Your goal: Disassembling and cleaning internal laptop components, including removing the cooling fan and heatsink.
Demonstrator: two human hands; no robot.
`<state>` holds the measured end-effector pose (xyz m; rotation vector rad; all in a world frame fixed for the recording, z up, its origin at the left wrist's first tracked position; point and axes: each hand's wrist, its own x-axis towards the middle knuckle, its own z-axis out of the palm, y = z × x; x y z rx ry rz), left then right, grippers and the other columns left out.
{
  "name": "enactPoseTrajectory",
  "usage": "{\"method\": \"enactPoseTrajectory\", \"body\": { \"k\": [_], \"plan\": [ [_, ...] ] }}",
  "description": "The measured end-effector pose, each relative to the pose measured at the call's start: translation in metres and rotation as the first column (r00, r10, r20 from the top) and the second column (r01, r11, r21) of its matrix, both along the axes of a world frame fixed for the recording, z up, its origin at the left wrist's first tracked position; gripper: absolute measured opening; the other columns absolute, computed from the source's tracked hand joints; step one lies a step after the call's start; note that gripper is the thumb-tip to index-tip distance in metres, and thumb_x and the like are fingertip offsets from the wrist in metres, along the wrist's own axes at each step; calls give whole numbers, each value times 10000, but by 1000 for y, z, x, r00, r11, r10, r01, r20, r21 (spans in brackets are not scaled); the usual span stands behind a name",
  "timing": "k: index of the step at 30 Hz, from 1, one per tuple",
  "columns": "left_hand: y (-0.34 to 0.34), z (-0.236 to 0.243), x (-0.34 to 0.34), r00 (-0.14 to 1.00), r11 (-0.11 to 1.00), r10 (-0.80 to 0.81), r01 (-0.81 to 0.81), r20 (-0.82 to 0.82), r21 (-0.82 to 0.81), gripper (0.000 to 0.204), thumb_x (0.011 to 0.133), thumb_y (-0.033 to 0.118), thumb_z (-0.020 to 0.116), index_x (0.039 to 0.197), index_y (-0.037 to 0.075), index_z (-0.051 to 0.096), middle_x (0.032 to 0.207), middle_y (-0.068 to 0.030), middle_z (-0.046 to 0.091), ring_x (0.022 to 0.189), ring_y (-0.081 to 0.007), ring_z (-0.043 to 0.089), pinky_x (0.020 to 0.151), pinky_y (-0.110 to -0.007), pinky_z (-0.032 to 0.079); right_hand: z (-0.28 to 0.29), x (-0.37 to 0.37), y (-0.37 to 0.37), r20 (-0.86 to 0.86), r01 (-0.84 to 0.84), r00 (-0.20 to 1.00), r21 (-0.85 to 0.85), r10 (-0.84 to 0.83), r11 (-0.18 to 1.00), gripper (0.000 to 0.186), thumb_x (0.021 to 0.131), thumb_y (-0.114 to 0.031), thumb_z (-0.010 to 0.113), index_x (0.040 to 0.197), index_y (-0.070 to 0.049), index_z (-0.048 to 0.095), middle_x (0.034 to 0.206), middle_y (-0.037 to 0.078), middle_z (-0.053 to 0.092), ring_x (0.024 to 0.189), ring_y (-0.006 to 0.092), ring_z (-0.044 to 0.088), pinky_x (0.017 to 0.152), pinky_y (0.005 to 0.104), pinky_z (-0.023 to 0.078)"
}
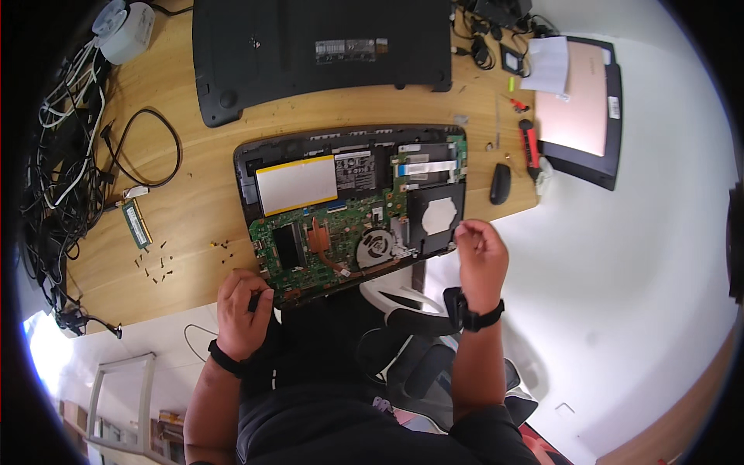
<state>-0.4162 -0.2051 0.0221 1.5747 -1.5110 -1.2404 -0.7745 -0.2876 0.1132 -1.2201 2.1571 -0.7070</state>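
An opened laptop base (pixel 356 288) lies on the wooden table, its near edge reaching past the table's front edge. Inside it show a green circuit board (pixel 360 215), a round fan (pixel 377 246), a copper heat pipe (pixel 328 262), a white battery with yellow edges (pixel 296 186) and a dark drive with a white patch (pixel 439 217). My left hand (pixel 243 311) has its fingers curled at the near left corner, closed on the base's edge. At the right edge, beside the drive, my right hand (pixel 482 256) pinches the base with thumb and forefinger.
A black bottom cover (pixel 318 62) lies behind the base. To the left are a memory module (pixel 136 225), several loose screws (pixel 157 267), a black cable (pixel 180 147) and tangled cables (pixel 62 178). On the right are a mouse (pixel 501 184), a red-black knife-like tool (pixel 529 149) and a pink laptop lid (pixel 575 101).
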Motion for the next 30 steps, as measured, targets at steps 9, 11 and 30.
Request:
{"method": "enactPoseTrajectory", "body": {
  "k": [9, 11, 30],
  "plan": [
    [-16, -1, -9, 1000, 986, -9, 10, 8, -166, 114, 823, 43, 729, 885, 43, 633, 915, -124, 634, 843, -343, 620, 759, -428, 487, -47, -300, -116, -139, 227, 967, 78, -215, 971, 334, 936, -373, 685, 1044, -58, 695, 798, 32, 630, 664, 134, 602, 602, 309, 510],
    [-19, -15, -25, 999, 973, 44, -49, -29, -224, 122, 799, 33, 732, 871, 41, 634, 891, -121, 632, 812, -344, 618, 728, -424, 490, -19, -401, -157, -567, 119, 822, 87, -49, 989, 633, 899, -448, 704, 1283, 51, 636, 1094, 153, 719, 994, 294, 692, 895, 393, 533],
    [-1, -20, -39, 926, 903, 357, -309, 121, -298, 76, 711, 71, 646, 743, 48, 581, 800, -110, 595, 680, -313, 550, 638, -396, 452, -68, -361, -207, -607, -351, 628, 338, 487, 873, 336, 998, -289, 688, 1155, 1, 623, 991, 132, 680, 901, 251, 647, 863, 371, 503]
  ]
}}
